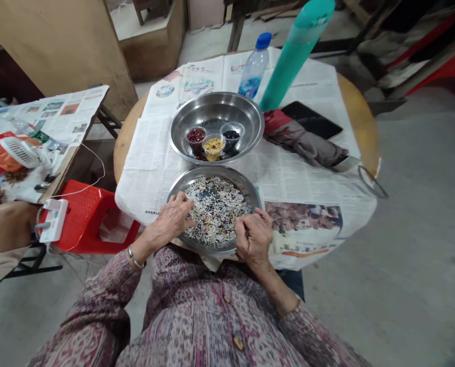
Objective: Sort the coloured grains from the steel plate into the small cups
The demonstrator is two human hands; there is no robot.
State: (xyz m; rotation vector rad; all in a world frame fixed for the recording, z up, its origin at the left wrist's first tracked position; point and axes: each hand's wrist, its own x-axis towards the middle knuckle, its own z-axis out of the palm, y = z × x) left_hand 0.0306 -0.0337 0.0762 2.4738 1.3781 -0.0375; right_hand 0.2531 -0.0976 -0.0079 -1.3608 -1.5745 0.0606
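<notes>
A shallow steel basin (218, 250) at the near table edge holds white rice-like grains (215, 214) mixed with dark red, yellow and black bits. My left hand (174, 216) is over its left rim, with thumb and forefinger apart above the grains and nothing seen between them. At the right rim, my right hand (255, 235) is curled closed; whatever its fingers hold is hidden. Just beyond stands a larger steel basin (250, 109). Inside it are clear cups of red beans (195, 135), yellow grains or beans (213, 146) and black beans (232, 135).
Newspaper (143, 153) covers the round table. Behind the basins stand a water bottle (255, 66) and a tall green bottle (296, 56). To the right lie a folded umbrella (299, 140) and a dark tablet or phone (313, 120). A red stool (85, 216) bears a power strip (54, 220); another person's knee (9, 227) is at left.
</notes>
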